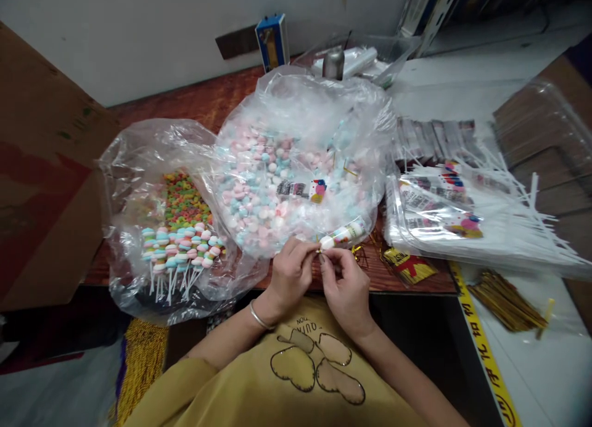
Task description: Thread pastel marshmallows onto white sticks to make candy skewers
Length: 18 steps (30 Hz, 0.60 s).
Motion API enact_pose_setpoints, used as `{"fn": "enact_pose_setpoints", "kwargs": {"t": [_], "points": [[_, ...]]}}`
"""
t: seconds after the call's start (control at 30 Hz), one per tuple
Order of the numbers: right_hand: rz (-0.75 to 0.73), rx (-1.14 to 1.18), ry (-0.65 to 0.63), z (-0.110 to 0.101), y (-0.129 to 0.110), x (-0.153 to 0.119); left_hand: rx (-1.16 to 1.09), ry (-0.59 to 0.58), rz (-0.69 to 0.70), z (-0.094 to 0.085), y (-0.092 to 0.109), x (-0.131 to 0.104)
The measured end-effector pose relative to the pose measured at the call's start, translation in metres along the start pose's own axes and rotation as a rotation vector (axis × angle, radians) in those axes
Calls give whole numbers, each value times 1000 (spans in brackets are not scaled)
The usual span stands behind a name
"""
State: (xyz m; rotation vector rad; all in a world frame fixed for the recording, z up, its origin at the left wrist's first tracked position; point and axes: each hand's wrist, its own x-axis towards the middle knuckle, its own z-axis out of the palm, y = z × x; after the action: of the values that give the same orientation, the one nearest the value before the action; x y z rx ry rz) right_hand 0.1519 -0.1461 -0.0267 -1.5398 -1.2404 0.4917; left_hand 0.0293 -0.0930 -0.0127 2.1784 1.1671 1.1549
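At the front edge of the red-brown table (185, 103), we pinch one end of a wrapped marshmallow pop (345, 234).

Our left hand (291, 271) and right hand (345, 283) meet there, thumbs and fingertips of both gripping its gathered end; the pop points away and to the right, over the near edge of a large clear bag (300, 97) full of pink, blue and white marshmallows (254, 211). To the left, a smaller clear bag (152, 137) holds marshmallow pops on white sticks (173, 249) beside multicoloured candies (185, 196). To the right of our hands we see a red-and-gold packet (414, 267), then piled printed wrappers (439, 196) and white sticks (518, 227). Farther out stand a cardboard box (41, 168) at left and a blue box (272, 42) at the back.
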Motion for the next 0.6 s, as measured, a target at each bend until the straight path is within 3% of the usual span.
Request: {"fn": "enact_pose_setpoints", "kwargs": {"t": [0.17, 0.23, 0.4, 0.5, 0.6], "points": [[-83, -55, 121, 12, 9, 5, -763, -15, -730, 11, 8, 9], [-40, 7, 135, 15, 10, 10, -1053, -5, -913, 16, 9, 12], [104, 286, -20, 11, 5, 23, -1345, -21, -1032, 21, 6, 15], [45, 159, -88, 6, 5, 28, -1380, -38, -1020, 23, 5, 14], [-70, -15, -66, 2, 7, 29, -1328, -50, -992, 23, 3, 13]]}}
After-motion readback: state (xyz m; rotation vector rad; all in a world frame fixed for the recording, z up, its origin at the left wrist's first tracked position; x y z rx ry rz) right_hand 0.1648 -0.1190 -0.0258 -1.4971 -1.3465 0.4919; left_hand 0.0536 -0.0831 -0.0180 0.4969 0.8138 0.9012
